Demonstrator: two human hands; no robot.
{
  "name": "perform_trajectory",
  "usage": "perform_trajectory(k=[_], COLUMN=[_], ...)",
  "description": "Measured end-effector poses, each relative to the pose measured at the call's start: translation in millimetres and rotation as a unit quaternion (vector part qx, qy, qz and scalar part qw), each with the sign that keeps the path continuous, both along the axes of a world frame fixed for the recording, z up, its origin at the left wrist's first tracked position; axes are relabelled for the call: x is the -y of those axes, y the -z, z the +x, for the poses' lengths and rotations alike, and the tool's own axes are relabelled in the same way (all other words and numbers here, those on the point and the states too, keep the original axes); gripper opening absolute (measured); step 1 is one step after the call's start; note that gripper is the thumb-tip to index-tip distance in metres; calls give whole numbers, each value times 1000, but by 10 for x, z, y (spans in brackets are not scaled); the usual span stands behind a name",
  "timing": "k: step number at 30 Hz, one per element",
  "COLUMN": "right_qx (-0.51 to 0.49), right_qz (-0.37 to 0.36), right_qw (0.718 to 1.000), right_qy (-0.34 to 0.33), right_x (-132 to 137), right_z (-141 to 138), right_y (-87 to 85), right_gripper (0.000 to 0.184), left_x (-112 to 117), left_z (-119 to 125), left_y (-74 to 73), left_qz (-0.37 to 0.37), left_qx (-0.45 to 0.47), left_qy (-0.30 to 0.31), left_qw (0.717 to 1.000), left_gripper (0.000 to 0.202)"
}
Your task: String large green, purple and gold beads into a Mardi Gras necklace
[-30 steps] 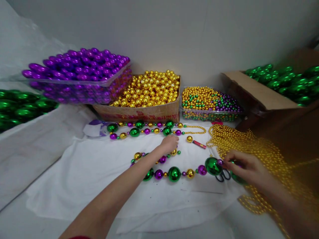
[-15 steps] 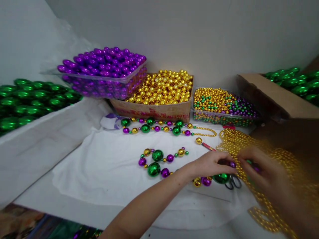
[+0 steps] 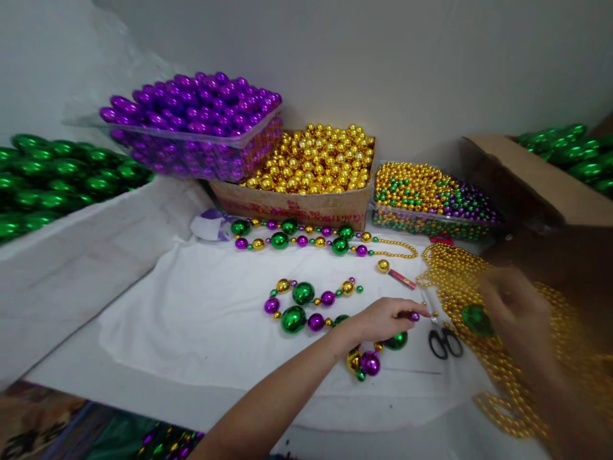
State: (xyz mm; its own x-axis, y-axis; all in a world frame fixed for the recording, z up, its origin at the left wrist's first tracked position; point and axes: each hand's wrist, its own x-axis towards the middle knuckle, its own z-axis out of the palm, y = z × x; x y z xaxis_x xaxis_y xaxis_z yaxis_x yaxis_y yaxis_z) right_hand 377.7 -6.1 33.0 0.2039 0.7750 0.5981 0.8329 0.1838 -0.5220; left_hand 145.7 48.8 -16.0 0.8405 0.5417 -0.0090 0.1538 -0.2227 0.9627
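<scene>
My left hand (image 3: 385, 319) is closed in a pinch at a small purple bead (image 3: 414, 316), at the end of a bead strand (image 3: 293, 319) on the white cloth. The strand mixes green, purple and gold balls and passes partly under my wrist. Over the gold bead chains (image 3: 460, 275) at the right, my right hand (image 3: 514, 313) is blurred, its fingers curled together; what they grip is hidden. A large blurred green ball (image 3: 479, 319) shows just left of those fingers. Black-handled scissors (image 3: 445, 344) lie between the hands.
Behind stand a clear tub (image 3: 258, 137) of purple balls, a carton (image 3: 292, 207) of gold balls and a clear tray (image 3: 431, 220) of small mixed beads. A finished-looking necklace (image 3: 301, 241), a loose gold ball (image 3: 383, 266) and a red stick (image 3: 402, 279) lie in front.
My hands have moved apart: the left one shifts left with the strand end, the right one slightly up and right. The scissors are now uncovered, and the strand's near balls slid left.
</scene>
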Motion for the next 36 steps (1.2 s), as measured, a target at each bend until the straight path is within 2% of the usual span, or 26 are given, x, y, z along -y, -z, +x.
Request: perform_trajectory(k=[3, 7, 11, 14, 17, 21, 24, 26, 28, 31, 33, 35, 36], right_qx=[2, 1, 7, 33, 68, 96, 107, 125, 150, 177, 174, 131, 50], right_qz=[7, 4, -9, -36, -54, -30, -20, -41, -84, -153, -175, -209, -261], right_qw=[1000, 1000, 1000, 999, 996, 993, 987, 984, 983, 971, 960, 947, 932], right_qy=[7, 15, 13, -7, -13, 59, 120, 119, 66, -58, -130, -205, -246], right_x=[-28, -81, -150, -195, -220, -228, -239, -250, -245, -168, -68, 40, 85], right_z=[36, 86, 104, 84, 114, 343, 504, 484, 330, -82, -384, -637, -732], right_y=[48, 123, 242, 309, 336, 349, 397, 455, 525, 598, 589, 528, 487], right_gripper=[13, 13, 13, 15, 19, 22, 20, 21, 22, 20, 36, 50, 52], left_x=[-27, -62, -51, -29, -37, -98, -125, -119, -98, -62, -39, -12, 4], left_z=[-39, -97, -136, -145, -189, -352, -461, -482, -465, -413, -395, -402, -415], left_y=[-30, -100, -168, -178, -127, -23, 7, -1, -23, -62, -89, -118, -132], left_qz=[-43, -114, -227, -285, -268, -248, -224, -192, -149, -74, -23, 38, 71], left_qx=[11, 35, 59, 73, 42, -37, -51, -62, -74, -90, -100, -111, -118], left_qy=[27, 33, 37, -4, -45, 1, -22, -25, -24, -22, -23, -28, -34], left_qw=[999, 992, 971, 956, 961, 968, 973, 979, 986, 993, 994, 993, 990], left_gripper=[31, 20, 13, 17, 27, 21, 19, 19, 19, 19, 20, 21, 23])
